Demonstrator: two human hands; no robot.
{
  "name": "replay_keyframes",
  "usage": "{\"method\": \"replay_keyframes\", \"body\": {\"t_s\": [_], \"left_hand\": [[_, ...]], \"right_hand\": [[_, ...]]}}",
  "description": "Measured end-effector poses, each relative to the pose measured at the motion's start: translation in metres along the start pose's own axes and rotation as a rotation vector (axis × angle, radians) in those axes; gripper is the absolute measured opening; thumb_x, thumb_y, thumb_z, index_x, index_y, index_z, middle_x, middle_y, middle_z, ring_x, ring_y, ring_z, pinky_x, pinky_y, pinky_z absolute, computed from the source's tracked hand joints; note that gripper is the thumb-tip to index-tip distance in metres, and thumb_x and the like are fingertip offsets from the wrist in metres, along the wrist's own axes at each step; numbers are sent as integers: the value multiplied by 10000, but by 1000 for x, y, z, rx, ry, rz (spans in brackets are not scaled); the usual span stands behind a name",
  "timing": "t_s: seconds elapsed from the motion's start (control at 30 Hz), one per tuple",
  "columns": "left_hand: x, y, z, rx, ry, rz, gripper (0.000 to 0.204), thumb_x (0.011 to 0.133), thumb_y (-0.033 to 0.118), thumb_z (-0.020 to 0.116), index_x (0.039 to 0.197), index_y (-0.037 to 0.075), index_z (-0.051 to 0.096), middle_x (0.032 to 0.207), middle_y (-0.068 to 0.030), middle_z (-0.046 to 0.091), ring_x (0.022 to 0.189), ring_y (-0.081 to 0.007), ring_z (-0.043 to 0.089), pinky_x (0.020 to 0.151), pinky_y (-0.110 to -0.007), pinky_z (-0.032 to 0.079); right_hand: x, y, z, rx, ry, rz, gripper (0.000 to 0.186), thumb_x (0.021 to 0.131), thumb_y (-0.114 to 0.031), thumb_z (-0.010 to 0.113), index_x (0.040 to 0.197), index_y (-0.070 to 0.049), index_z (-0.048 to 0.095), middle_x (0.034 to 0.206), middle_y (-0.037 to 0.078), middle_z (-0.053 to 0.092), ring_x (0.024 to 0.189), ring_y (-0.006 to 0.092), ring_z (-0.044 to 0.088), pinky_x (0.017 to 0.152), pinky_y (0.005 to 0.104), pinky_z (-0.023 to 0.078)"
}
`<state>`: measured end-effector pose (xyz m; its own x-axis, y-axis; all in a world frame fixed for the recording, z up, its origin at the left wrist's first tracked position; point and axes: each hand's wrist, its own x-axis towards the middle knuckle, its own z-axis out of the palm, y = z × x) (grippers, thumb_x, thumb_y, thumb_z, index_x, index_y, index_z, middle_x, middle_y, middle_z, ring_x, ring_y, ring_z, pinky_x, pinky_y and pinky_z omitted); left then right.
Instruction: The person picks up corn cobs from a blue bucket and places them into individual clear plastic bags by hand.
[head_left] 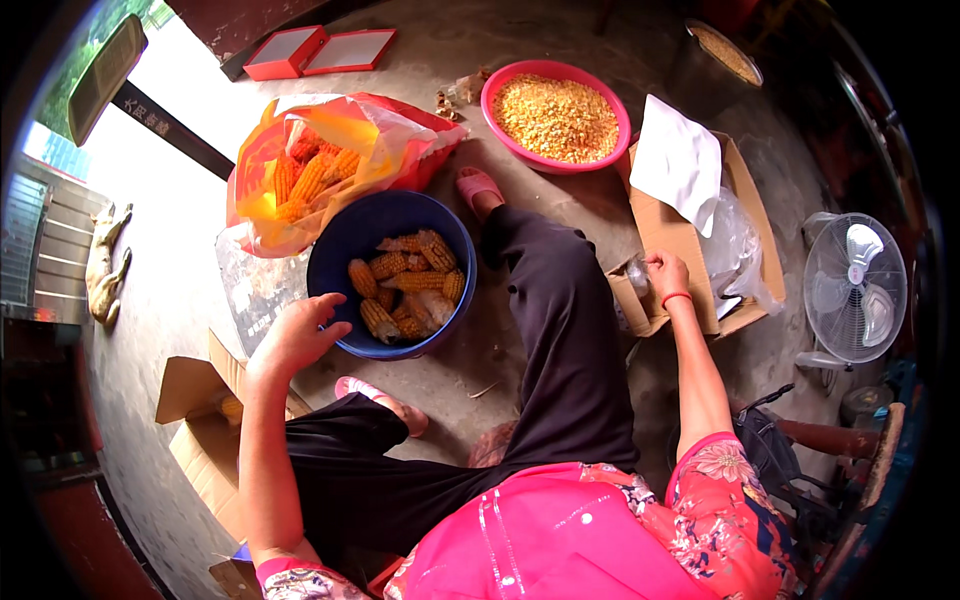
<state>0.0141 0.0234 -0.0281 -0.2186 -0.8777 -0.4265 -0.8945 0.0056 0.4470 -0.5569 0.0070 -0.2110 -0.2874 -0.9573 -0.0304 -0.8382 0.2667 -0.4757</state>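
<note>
My left hand [303,335] hovers by the near-left rim of a deep blue basin [352,224], fingers apart and nothing in them. Inside the basin lie several corn cobs [420,282], some orange and full of kernels, some paler. On the right, my right hand [667,272] is at the near-left side of an open cardboard box [668,236], with bent fingers pressed together. Whatever those fingers pinch is too small or hidden to make out. White paper [675,160] and a clear plastic bag [737,245] drape over the box.
Beyond the basin, an orange-and-red sack [262,205] holds more cobs. A pink basin [492,112] heaped with loose kernels stands farther right. A standing fan [857,290] is at the right, another carton [200,455] at the left. A dog [105,265] lies near the doorway.
</note>
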Motion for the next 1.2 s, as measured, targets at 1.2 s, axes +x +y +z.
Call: {"method": "replay_keyframes", "body": {"t_s": [1.2], "left_hand": [[-10, 22, 2, -40, 49, 118, 397, 778, 169, 632, 1139, 22, 556, 989, -201, 610, 932, -327, 600, 808, -372, 476]], "right_hand": [[32, 76, -23, 879, 513, 396, 130, 842, -89, 572, 966, -56, 593, 810, -14, 611, 690, 63, 552, 607, 193, 427]]}}
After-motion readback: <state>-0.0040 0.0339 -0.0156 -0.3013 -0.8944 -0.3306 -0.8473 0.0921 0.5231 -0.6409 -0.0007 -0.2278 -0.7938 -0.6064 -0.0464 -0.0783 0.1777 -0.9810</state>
